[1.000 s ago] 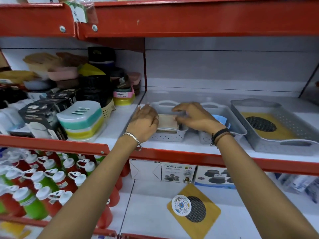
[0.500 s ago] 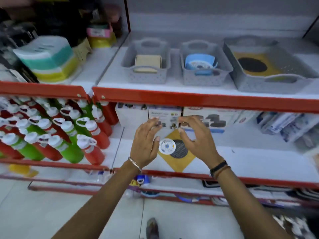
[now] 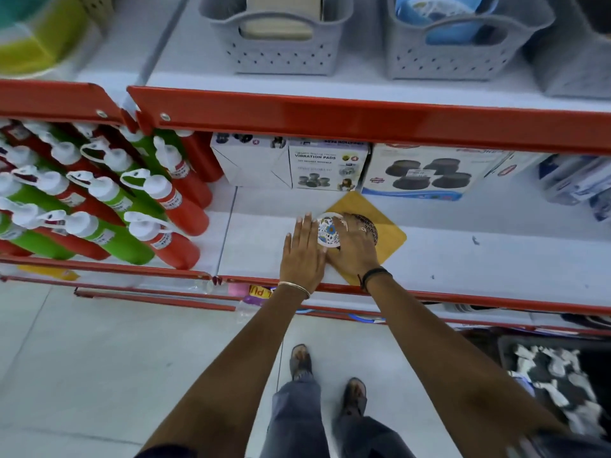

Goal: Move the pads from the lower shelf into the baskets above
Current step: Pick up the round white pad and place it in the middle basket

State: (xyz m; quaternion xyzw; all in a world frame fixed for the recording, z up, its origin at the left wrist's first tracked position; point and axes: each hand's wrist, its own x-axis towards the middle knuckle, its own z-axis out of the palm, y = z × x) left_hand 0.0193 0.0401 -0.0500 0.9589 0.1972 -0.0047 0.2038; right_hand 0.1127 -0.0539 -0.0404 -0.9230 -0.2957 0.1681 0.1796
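A yellow pad [image 3: 385,226] with a dark round mesh centre lies on the lower shelf [image 3: 479,259]. A white floral round label [image 3: 327,230] sits on it. My left hand [image 3: 302,252] rests flat beside the label's left edge, fingers apart. My right hand [image 3: 355,246] lies over the pad and label, fingers curled at the label's rim. Above, a grey basket [image 3: 281,51] holds a beige pad [image 3: 276,29], and a second grey basket [image 3: 463,57] holds a blue pad [image 3: 439,14].
Red and green bottles [image 3: 115,200] lie to the left on the lower shelf. Boxes of vibration pads [image 3: 327,166] stand at its back. The red rail [image 3: 363,122] of the upper shelf overhangs. A third basket [image 3: 578,71] shows at the right edge.
My hands left the upper baskets, dropped to the lower shelf and now rest on the yellow pad. The camera tilted down, so floor and feet are visible.
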